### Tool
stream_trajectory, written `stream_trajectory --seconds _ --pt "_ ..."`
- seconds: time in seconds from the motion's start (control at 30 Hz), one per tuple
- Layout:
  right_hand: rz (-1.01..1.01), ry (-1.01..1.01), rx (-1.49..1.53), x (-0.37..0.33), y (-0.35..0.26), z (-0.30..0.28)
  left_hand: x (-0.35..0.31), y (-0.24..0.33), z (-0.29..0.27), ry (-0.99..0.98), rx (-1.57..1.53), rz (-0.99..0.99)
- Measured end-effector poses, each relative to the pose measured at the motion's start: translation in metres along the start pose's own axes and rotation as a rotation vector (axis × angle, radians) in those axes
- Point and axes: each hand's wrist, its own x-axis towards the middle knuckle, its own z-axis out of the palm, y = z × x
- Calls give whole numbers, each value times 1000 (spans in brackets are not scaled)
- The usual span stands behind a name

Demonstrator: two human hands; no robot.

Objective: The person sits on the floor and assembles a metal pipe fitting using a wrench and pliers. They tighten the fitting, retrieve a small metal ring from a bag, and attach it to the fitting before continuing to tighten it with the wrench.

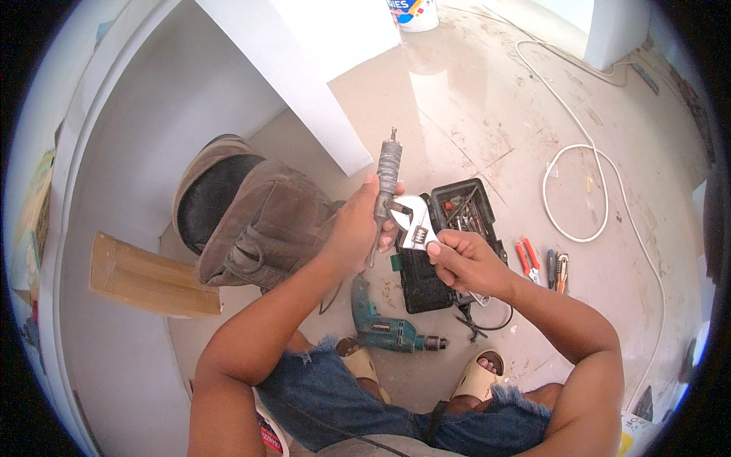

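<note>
My left hand (352,232) is closed round a grey cylindrical tool (389,164). This tool stands nearly upright, with a ribbed or wrapped upper body, a small metal tip on top and a thin rod below; its exact kind I cannot make out. My right hand (474,263) grips an adjustable wrench (418,238) by its handle. The wrench's jaws meet a short dark stub on the side of the grey tool, just beside my left fingers. Below my hands an open black tool case (420,286) lies on the floor, with several small metal parts in its far half.
A teal drill (387,332) lies near my feet. To the right are red-handled cutters (527,257), a screwdriver (550,268) and a looped white cable (545,183). At left stand a brown backpack (278,209) and a wooden board (152,278) beside a white panel (289,68).
</note>
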Motion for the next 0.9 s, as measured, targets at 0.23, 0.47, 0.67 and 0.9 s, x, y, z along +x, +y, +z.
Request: stream_trajectory --seconds 0.23,0.47,0.67,0.9 --pt "-88 -15 -179 2 -3 -5 4 -5 -11 -111 139 8" --pt "-54 -90 -254 5 -10 -11 4 -6 -16 -130 182 -83" --pt "-134 -101 -384 -3 -15 -14 -1 -2 -13 -325 -51 -203" --pt "-201 -109 -552 -11 -23 -18 2 2 -13 -395 23 -295"
